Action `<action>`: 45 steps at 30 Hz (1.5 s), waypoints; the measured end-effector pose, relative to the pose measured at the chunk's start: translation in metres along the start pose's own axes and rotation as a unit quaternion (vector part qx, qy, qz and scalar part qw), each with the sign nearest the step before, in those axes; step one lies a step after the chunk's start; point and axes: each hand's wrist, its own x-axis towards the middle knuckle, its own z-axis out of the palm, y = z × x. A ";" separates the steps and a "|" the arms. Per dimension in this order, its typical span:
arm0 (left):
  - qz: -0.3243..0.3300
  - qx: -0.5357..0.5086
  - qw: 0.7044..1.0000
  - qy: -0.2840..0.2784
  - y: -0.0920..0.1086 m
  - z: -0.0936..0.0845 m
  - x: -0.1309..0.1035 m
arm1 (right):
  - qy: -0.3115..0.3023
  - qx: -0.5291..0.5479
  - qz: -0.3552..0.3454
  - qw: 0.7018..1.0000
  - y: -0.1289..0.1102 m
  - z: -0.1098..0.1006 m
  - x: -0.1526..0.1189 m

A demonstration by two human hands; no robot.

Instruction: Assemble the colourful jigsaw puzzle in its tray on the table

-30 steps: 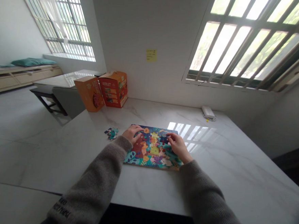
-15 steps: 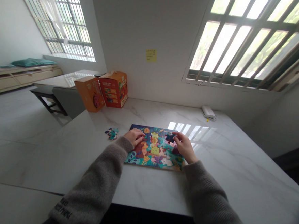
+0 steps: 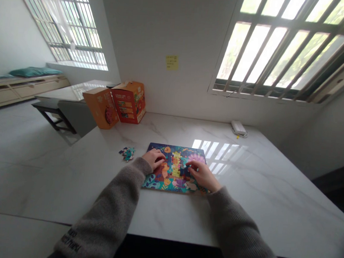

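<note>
A colourful jigsaw puzzle (image 3: 166, 182) with animals and plants lies flat on the white marbled table. My left hand (image 3: 154, 159) rests on its left side, fingers stretched over the pieces and thumb apart, with nothing visible in them. Over the right-middle part of the puzzle, my right hand (image 3: 202, 174) pinches a dark puzzle piece (image 3: 183, 172) between thumb and fingers. Whether that piece touches the picture beneath, I cannot tell. A small heap of loose puzzle pieces (image 3: 127, 153) lies on the table to the left of the puzzle.
Two orange boxes, a plain-sided one (image 3: 101, 107) and a printed one (image 3: 132, 102), stand at the table's back left. A white power strip (image 3: 238, 128) with a cord lies at the back right. A yellow note (image 3: 172, 62) is stuck on the wall. The table's front edge is near me.
My right hand has moved left and slightly towards me, carrying the dark puzzle piece from the upper right of the puzzle towards its middle. My left hand stays on the left side.
</note>
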 end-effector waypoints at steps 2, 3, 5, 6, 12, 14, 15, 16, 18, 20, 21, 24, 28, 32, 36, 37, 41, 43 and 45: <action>-0.001 0.001 1.000 0.000 0.000 0.000 0.000 | 0.002 -0.012 0.004 1.000 0.001 0.001 0.000; -0.002 0.000 1.000 -0.001 0.000 -0.001 0.000 | 0.003 -0.016 0.005 1.000 0.002 0.001 0.000; -0.003 -0.002 1.000 -0.001 0.001 -0.001 0.000 | -0.002 -0.017 0.007 1.000 0.002 0.001 0.000; -0.004 -0.003 1.000 -0.001 0.001 -0.001 0.000 | -0.006 -0.016 0.008 1.000 0.001 0.001 0.000; -0.002 0.013 1.000 0.006 0.000 0.001 0.001 | -0.001 0.036 0.029 0.999 -0.009 0.007 0.000; -0.005 0.019 1.000 0.003 0.001 0.001 0.000 | 0.014 0.077 0.044 0.996 -0.014 0.013 0.002; -0.006 0.022 1.000 0.000 0.002 0.000 0.000 | 0.019 0.096 0.052 0.994 -0.017 0.017 0.002; -0.006 0.025 1.000 -0.004 0.003 0.000 0.000 | 0.021 0.110 0.059 0.992 -0.019 0.021 0.003; -0.006 0.025 1.000 -0.009 0.004 -0.002 0.000 | 0.022 0.114 0.059 0.991 -0.021 0.029 0.004; -0.005 0.021 1.000 -0.010 0.004 -0.003 0.000 | 0.019 0.102 0.051 0.993 -0.021 0.034 0.004; -0.005 0.018 1.000 -0.010 0.004 -0.003 0.001 | 0.020 0.098 0.048 0.994 -0.020 0.036 0.003; -0.002 0.010 1.000 -0.001 0.006 -0.003 0.002 | 0.029 0.111 0.051 0.992 -0.019 0.036 0.003; -0.016 -0.052 0.998 0.030 0.018 0.001 0.003 | 0.051 0.164 0.059 0.983 -0.021 0.034 0.004; -0.061 -0.166 0.984 0.012 0.033 0.008 0.001 | 0.079 0.239 0.077 0.965 -0.026 0.032 0.004; -0.064 -0.301 0.951 0.014 0.041 0.011 0.001 | 0.096 0.304 0.116 0.941 -0.032 0.030 0.002; -0.067 -0.332 0.941 0.019 0.041 0.011 0.002 | 0.093 0.320 0.127 0.934 -0.033 0.029 0.002; -0.087 -0.418 0.903 0.037 0.044 0.009 0.004 | 0.085 0.352 0.153 0.920 -0.034 0.030 0.001; -0.092 -0.440 0.892 0.051 0.044 0.011 0.006 | 0.083 0.333 0.144 0.928 -0.032 0.031 0.001; -0.099 -0.451 0.884 0.072 0.044 0.013 0.007 | 0.076 0.291 0.121 0.946 -0.030 0.032 0.000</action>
